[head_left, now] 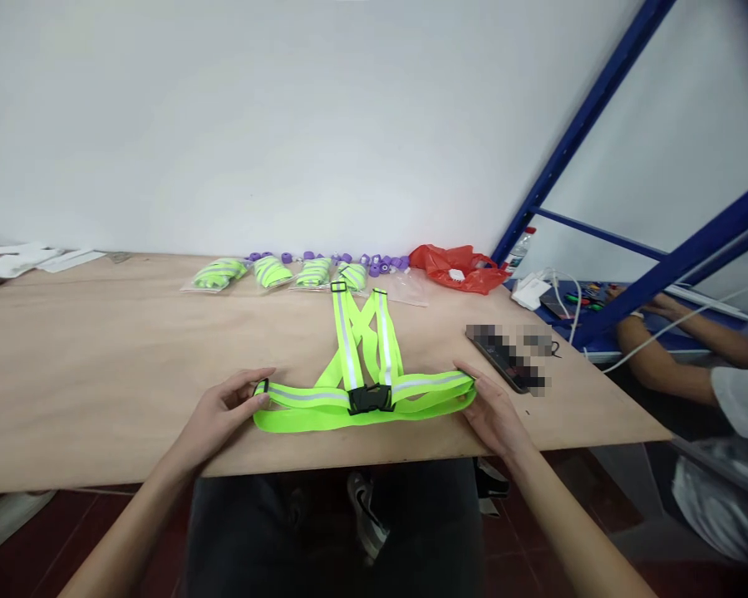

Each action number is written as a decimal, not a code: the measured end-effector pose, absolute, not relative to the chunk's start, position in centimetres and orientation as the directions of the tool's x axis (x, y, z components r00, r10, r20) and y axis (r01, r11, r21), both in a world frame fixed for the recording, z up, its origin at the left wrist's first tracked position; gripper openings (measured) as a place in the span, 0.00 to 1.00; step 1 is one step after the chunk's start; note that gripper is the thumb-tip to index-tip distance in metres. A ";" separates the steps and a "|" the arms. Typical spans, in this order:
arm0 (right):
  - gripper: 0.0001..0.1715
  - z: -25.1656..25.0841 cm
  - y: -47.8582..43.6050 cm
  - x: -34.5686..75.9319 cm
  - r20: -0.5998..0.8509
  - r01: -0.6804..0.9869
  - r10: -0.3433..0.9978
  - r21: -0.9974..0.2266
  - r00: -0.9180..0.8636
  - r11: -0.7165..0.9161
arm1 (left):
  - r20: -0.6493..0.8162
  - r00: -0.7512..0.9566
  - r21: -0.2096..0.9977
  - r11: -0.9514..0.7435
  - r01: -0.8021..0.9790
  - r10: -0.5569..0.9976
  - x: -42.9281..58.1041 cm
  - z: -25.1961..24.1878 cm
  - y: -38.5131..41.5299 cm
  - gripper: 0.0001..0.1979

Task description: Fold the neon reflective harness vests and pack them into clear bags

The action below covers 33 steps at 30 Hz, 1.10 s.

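A neon yellow-green reflective vest [383, 349] made of elastic straps with silver stripes lies spread on the table near its front edge. Its shoulder straps point away from me, and its waist belt runs across between my hands. A black side-release buckle [371, 399], fastened, sits at the belt's middle. My left hand [233, 407] pinches the belt's left end beside a black slider [261, 388]. At the right end, my right hand [489, 407] has the belt between thumb and fingers; the fingers are partly hidden.
Several clear bags of folded neon straps [218, 273] line the back, before purple rolls [383, 265]. A red plastic bag [458, 270], a bottle [521, 249] and a phone [499, 359] are on the right. Beyond the blue frame [642, 291], another person's arms [654, 357] work.
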State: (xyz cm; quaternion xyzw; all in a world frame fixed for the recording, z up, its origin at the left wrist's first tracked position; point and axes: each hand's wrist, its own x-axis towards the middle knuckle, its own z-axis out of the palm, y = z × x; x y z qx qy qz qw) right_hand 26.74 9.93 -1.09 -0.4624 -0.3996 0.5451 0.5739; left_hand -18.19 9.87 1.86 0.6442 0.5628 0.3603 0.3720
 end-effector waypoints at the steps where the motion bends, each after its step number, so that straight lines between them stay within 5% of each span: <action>1: 0.28 -1.2 10.0 27.1 -0.044 -0.222 0.996 -0.975 0.083 -0.024 | 0.029 0.140 0.884 -0.091 0.458 0.990 -18.3 2.2 9.9 0.25; 7: 0.33 -0.2 10.3 29.7 -0.028 0.200 0.999 -0.979 0.036 -0.035 | -0.037 0.392 0.858 -0.173 0.484 0.919 -19.4 4.7 10.1 0.21; 13: 0.32 2.6 10.1 29.8 0.004 0.693 0.975 -0.703 -0.223 0.161 | -0.039 0.510 0.611 -0.383 0.693 0.859 -20.2 6.5 10.3 0.24; 19: 0.26 2.5 10.5 30.3 0.091 0.741 0.911 -0.552 -0.403 0.383 | -0.054 0.522 0.443 -0.448 0.777 0.851 -20.5 6.8 10.5 0.25; 33: 0.25 2.7 8.8 31.2 0.114 0.753 0.900 -0.510 -0.421 0.416 | 0.088 0.608 0.269 -0.607 0.748 0.789 -23.4 3.4 10.8 0.23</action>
